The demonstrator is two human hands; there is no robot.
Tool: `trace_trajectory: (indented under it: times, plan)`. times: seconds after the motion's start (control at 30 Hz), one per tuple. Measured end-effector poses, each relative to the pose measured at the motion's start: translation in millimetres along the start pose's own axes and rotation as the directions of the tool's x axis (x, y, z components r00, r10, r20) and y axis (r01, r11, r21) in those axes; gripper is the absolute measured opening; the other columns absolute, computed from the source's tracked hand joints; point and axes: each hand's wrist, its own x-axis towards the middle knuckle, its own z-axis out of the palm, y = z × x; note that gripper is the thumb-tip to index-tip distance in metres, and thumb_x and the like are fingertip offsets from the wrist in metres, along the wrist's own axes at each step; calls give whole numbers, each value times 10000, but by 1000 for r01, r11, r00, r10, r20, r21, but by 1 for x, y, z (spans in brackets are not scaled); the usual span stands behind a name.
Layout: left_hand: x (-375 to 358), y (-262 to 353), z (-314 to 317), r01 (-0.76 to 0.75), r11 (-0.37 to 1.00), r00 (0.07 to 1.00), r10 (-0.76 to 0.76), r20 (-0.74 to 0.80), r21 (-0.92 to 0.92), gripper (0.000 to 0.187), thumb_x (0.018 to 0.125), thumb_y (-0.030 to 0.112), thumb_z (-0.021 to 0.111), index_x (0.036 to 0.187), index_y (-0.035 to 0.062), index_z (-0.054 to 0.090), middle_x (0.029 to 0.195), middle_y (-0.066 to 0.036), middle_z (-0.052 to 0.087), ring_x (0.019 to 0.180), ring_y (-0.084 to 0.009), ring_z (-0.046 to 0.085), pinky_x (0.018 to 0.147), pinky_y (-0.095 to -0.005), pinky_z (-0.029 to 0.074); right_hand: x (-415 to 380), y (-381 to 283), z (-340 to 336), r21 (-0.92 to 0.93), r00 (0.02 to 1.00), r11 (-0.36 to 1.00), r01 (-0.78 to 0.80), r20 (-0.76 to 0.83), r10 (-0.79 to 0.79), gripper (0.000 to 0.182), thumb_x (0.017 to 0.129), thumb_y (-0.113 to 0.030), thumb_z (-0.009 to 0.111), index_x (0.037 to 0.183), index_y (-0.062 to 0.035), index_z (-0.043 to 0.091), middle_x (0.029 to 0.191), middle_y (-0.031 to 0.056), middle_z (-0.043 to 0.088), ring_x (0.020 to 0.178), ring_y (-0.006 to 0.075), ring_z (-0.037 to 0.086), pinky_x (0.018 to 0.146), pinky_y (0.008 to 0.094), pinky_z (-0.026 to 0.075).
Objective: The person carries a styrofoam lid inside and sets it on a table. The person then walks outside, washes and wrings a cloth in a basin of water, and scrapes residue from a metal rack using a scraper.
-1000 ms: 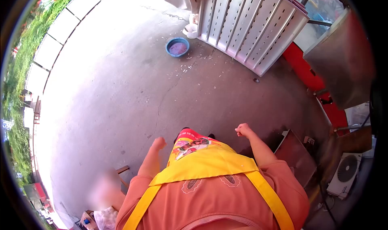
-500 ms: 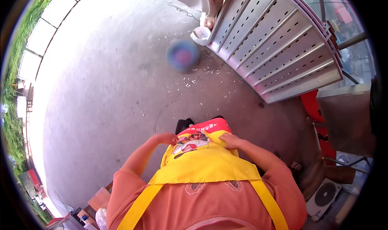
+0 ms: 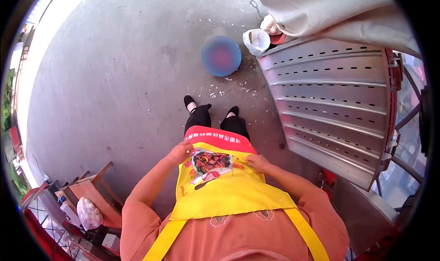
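Note:
A yellow apron (image 3: 224, 199) with a red lower band and a printed dish of food hangs over my front. My left hand (image 3: 179, 153) is closed on the apron's left edge, beside the food print. At the opposite edge, my right hand (image 3: 259, 163) has its fingers curled against the cloth, gripping it. Both hands hold the apron spread across my thighs. The fingertips partly disappear at the fabric. Below the red band, my dark trousers and black shoes (image 3: 188, 100) show on the concrete floor.
A round blue item with a blurred pinkish centre (image 3: 221, 55) is on the floor ahead, near white scraps. Beside it stands a white lined bucket (image 3: 256, 42). A slotted metal panel (image 3: 330, 96) rises at right. Wooden furniture (image 3: 97, 194) and a bag of white round items (image 3: 89, 213) are at lower left.
My view has turned, and the metal panel and bucket sit differently in it. The apron is spread flatter, showing more of its print. My legs and shoes have come into fuller view.

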Motion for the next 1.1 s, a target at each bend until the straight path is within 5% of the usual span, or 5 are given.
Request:
trace_trajectory:
  times: [0.37,0.53,0.63,0.77,1.1]
  plan:
    - [36,-15,-71,-259,868,905,64,421,423,298,770,139,624,1064,96,615,1076,-103,561,1082,-287,507,894,-386,424,32,-72,-37,536,661,526,-661,747,70,258,910,-253,566,1033,-33,619,903,-25,612,856,64,532,759,246,433]
    - [8,20,-144,549,782,604,-128,786,-295,261,901,165,569,1116,18,546,951,-67,608,897,-162,575,763,-297,459,42,-60,-28,291,516,763,-576,854,64,381,938,-335,501,1105,-18,630,984,-4,638,935,94,551,854,256,426]
    - [-25,18,-139,693,719,215,-284,934,59,455,881,339,617,1193,20,530,992,-88,610,932,-168,577,799,-300,458,54,-42,-17,276,448,830,-484,893,-35,406,926,-333,484,1127,-8,620,960,54,657,921,121,570,853,273,423]
    - [20,21,-113,78,896,906,-247,344,437,446,787,357,683,1127,95,561,1080,-136,547,1058,-292,511,891,-373,413,101,-18,-6,88,276,947,-309,961,1,384,881,-289,516,1102,6,624,1006,150,666,943,231,614,811,343,463]
    - [37,27,-58,502,863,716,-374,589,-62,230,849,127,585,1050,17,563,903,-218,605,882,-338,602,765,-407,473,108,-4,-39,58,149,990,-132,988,-38,363,823,-228,537,1058,33,631,996,221,658,914,327,631,752,396,489]
